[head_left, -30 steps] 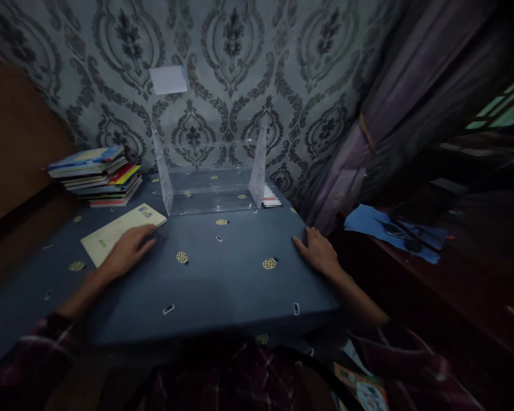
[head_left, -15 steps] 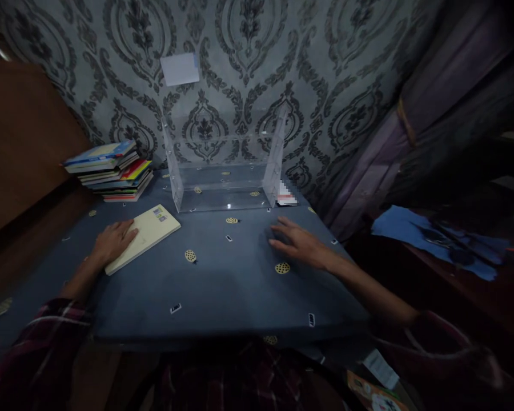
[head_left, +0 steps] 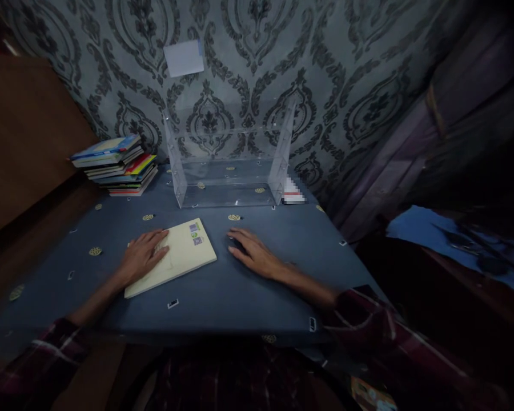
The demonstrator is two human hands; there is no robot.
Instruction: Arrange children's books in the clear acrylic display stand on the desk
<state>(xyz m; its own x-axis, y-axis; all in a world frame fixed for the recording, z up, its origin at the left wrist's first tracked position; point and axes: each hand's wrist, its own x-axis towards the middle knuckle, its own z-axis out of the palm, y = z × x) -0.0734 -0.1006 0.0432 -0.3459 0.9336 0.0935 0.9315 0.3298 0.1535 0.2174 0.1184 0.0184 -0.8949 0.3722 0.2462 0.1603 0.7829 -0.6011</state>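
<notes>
The cream book (head_left: 187, 260) lies aslant on the table (head_left: 235, 302), left of its middle and toward the front edge. The left hand (head_left: 146, 256) rests open on the book's left part, fingers extended together, gripping nothing. The right hand (head_left: 253, 252), loosely open and empty, is just beside the book's right end. A clear stand (head_left: 278, 178) occupies the table's back edge; stacked books (head_left: 119, 168) fill the back left corner.

Honestly couldn't read a single word. The cream book (head_left: 184, 262) left of center had tiny code-like squares (head_left: 197, 241) plus a round green mark (head_left: 194, 234); the tablecloth's (head_left: 231, 302) little printed labels (head_left: 173, 303) and the lettering on the blue-edged book (head_left: 107, 146), upper left, were too small.
</notes>
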